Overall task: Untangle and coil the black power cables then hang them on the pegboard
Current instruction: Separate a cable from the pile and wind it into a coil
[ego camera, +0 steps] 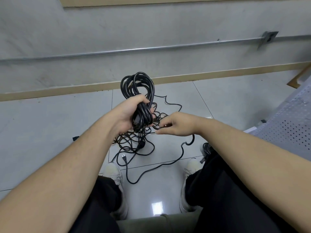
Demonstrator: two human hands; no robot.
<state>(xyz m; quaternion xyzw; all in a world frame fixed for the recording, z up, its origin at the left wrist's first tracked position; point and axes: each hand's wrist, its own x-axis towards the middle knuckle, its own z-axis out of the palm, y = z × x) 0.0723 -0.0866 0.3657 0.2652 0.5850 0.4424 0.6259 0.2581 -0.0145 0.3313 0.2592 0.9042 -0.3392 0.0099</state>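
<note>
Black coiled cable [137,91] sits bunched in left hand [129,115], fingers wrapped tight round its middle, loops standing up above the fist; tangled cable pile [134,142] lies on tiled floor [50,128] below, plug [124,158] near left shoe [112,170]; right hand [176,125] pinches a loose cable strand [157,127] just beside the coil; perforated metal bench [289,121] at far right.

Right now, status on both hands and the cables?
Left hand grips coiled bundle. Right hand pinches loose strand. Tangled pile on floor, plug free. Nothing hung.
</note>
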